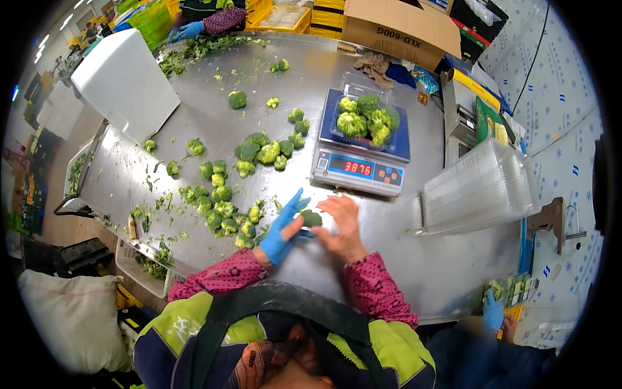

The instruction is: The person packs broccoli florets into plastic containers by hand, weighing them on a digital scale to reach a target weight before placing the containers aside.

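Observation:
A green broccoli floret [311, 218] sits between my hands over the near middle of the steel table. My left hand [280, 232], in a blue glove with its thumb showing bare, holds the floret from the left; some blue glove shows beneath it. From the right comes my bare right hand [343, 227], its fingers curved and apart, the thumb close against the floret's edge. Just beyond is a digital scale [359, 170] with a lit red display. On its blue platform rests a clear plastic tray [337, 133] filled with broccoli florets [368, 118].
Loose broccoli pieces [258, 150] spread across the table's [389, 259] left and middle. Stacked clear trays [479, 188] stand right of the scale. A white bin [126, 84] is at far left, a cardboard box [402, 32] at the back. Other people's gloved hands [191, 30] show at back and lower right.

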Action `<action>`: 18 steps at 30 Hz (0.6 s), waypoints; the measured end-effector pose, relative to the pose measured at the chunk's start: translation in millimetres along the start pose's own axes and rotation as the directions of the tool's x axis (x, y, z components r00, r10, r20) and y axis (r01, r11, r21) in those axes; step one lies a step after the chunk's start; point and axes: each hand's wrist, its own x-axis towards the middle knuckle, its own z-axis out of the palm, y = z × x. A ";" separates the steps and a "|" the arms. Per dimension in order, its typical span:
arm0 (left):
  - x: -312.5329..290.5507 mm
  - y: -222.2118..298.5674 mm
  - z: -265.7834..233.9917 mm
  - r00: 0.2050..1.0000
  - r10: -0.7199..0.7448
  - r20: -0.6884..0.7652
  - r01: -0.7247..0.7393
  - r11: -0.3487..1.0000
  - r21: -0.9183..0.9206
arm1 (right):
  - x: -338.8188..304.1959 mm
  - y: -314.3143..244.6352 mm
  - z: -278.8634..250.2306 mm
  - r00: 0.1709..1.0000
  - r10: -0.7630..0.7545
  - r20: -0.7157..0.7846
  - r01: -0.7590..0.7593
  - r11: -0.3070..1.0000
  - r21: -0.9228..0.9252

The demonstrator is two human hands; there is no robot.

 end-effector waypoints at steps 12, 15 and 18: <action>-71.3 23.0 -64.9 0.961 0.218 0.170 -0.095 -0.317 0.944 | -112.3 -22.0 14.2 0.848 0.514 -0.130 -0.526 0.847 -0.082; -83.2 -3.8 -60.3 0.933 -0.173 0.315 -0.356 -0.323 0.877 | -98.7 -15.9 18.4 0.844 0.527 -0.100 -0.533 0.845 -0.038; -59.5 -3.2 -92.2 0.932 -0.197 0.303 -0.359 -0.416 0.835 | -72.3 -5.2 18.0 0.856 0.490 -0.168 -0.493 0.870 0.022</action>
